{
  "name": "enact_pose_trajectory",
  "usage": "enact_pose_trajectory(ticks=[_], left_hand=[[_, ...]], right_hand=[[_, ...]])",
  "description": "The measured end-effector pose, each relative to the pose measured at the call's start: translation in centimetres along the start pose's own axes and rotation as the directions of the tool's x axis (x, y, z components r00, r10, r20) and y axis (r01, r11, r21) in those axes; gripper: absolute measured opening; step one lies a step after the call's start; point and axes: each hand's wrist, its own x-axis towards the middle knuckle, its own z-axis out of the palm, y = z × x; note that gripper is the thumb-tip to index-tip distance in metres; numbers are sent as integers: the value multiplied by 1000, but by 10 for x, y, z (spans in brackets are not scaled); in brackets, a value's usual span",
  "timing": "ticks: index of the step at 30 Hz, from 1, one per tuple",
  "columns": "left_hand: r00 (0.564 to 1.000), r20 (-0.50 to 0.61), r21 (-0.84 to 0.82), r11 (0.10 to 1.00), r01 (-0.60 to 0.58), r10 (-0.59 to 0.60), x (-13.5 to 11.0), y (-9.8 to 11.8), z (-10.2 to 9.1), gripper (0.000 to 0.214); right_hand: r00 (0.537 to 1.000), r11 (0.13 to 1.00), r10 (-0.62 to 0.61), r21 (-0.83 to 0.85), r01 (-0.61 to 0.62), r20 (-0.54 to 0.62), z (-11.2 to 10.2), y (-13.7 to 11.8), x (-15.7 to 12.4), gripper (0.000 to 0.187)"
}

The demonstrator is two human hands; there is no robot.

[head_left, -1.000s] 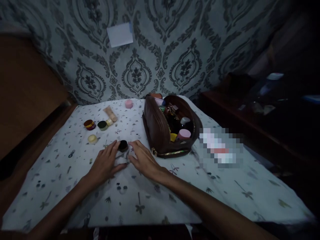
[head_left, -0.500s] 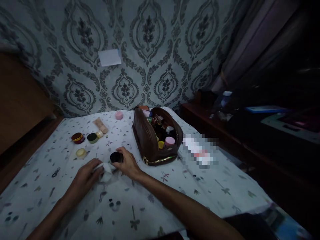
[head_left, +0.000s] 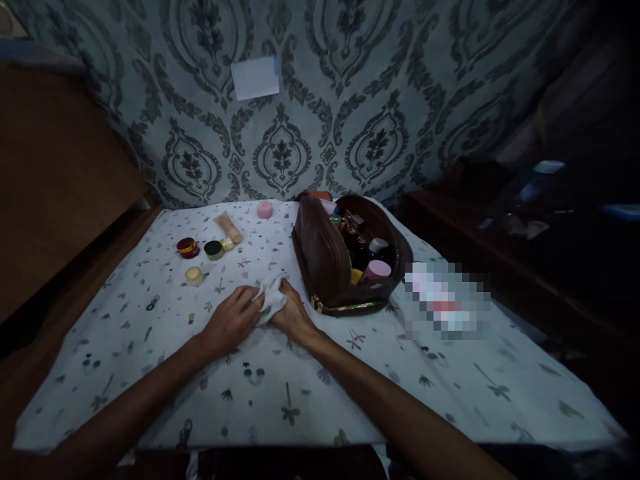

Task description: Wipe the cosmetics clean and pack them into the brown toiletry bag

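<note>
White cloth [head_left: 271,301] is pinched between left hand [head_left: 231,325] and right hand [head_left: 296,316], brown pouch [head_left: 323,257] just beside, yellow jar [head_left: 194,275] apart.

Dim, bluish light; the white printed tablecloth [head_left: 150,373] shows brightest, right of it grainy blackness, corners bowed, soft.

Flat surface, prob. a table, under a white printed sheet [head_left: 350,387]. On it, far L: red-gold jar [head_left: 187,247], dark green jar [head_left: 214,249], small yellow cap [head_left: 227,243] touching a beige tube [head_left: 229,227], pale yellow jar [head_left: 194,275] nearer; pink jar [head_left: 265,210] at back centre. Open brown pouch [head_left: 325,260] R of centre, blurred-out pack [head_left: 443,300] just beside it. Mid-sheet: crumpled white wipe [head_left: 273,300], w/ left hand [head_left: 235,321] and right hand [head_left: 294,315] resting on either side.
</note>
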Motion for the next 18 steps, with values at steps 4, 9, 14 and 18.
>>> enact_pose_trajectory(ticks=[4, 9, 14, 18], left_hand=[[999, -39, 230, 973, 28, -19, 0, -4, 10, 28], [997, -49, 299, 951, 77, -66, 2, -3, 10, 28], [978, -2, 286, 936, 203, -211, 0, -6, 7, 30], [979, 13, 175, 964, 199, -204, 0, -8, 2, 32]], right_hand=[[999, 999, 32, -37, -31, 24, 0, 2, 2, 28], [999, 997, -26, -68, 28, 33, 0, 4, 4, 19], [999, 997, -20, -76, 23, 36, 0, 3, 3, 26], [999, 997, -40, -58, 42, 26, 0, 5, 2, 28]])
